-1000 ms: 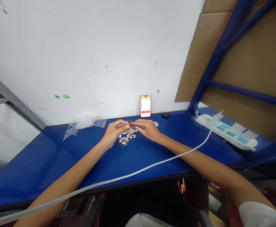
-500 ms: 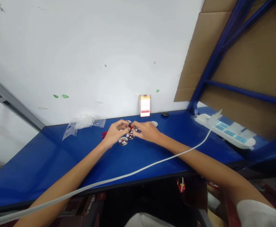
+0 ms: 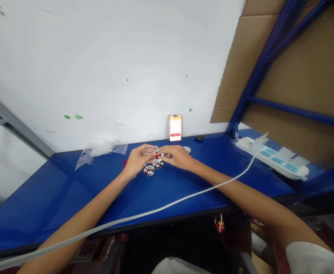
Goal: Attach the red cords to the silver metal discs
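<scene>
My left hand [image 3: 138, 159] is closed in a pinch on the edge of a shiny round metal disc [image 3: 159, 157]. Close against it from the right, my right hand [image 3: 176, 156] has its thumb and fingers pinched on a thin red cord [image 3: 157, 156] in front of the disc. Whether the cord passes through the disc is too small to tell. Just below the hands lie more silvery discs with red centres, one disc [image 3: 149, 171] nearest me and another disc [image 3: 158, 164] behind it. Red cords [image 3: 125, 163] lie left of my left hand, partly hidden by it.
A phone [image 3: 175, 128] with a lit screen leans on the white wall. Clear plastic bags [image 3: 102, 147] lie at the back left. A black oval object [image 3: 199, 138] and a power strip [image 3: 272, 158] are to the right. A white cable [image 3: 167, 206] crosses the foreground above the blue table [image 3: 69, 186].
The disc between my hands has turned, so its bright face shows where a dark part showed before. My right fingers have shifted slightly left, over the red cord.
</scene>
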Demonstrator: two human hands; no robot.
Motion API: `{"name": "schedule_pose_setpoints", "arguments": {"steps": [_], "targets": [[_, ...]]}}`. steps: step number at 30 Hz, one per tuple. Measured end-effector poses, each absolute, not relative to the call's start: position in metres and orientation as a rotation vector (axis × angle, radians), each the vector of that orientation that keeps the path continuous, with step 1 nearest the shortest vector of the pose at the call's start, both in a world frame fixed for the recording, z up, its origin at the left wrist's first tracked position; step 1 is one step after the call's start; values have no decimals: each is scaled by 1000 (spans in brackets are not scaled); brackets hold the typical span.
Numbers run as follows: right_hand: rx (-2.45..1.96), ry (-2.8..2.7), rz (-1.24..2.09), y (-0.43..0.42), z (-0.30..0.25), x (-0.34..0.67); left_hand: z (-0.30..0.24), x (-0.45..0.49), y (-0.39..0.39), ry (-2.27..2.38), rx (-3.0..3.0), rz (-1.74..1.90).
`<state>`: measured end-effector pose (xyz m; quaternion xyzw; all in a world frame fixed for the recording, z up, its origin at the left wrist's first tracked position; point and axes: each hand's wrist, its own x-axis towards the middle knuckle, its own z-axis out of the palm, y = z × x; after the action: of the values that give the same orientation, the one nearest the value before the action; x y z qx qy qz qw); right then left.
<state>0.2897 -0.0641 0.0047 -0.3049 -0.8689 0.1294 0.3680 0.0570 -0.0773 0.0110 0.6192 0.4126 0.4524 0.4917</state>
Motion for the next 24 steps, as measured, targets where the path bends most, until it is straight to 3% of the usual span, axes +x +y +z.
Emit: {"name": "schedule_pose_setpoints", "arguments": {"steps": [5,17,24], "targets": [[-903,-2154,388,-64,5,289,15,59,-79,947,1549,1146],[-821,-2026,686,-49,-1,292,14,33,-60,1196,2346,1085],[-1004,-2067,916,-21,15,339,45,-44,-21,1436,2459,501]]}}
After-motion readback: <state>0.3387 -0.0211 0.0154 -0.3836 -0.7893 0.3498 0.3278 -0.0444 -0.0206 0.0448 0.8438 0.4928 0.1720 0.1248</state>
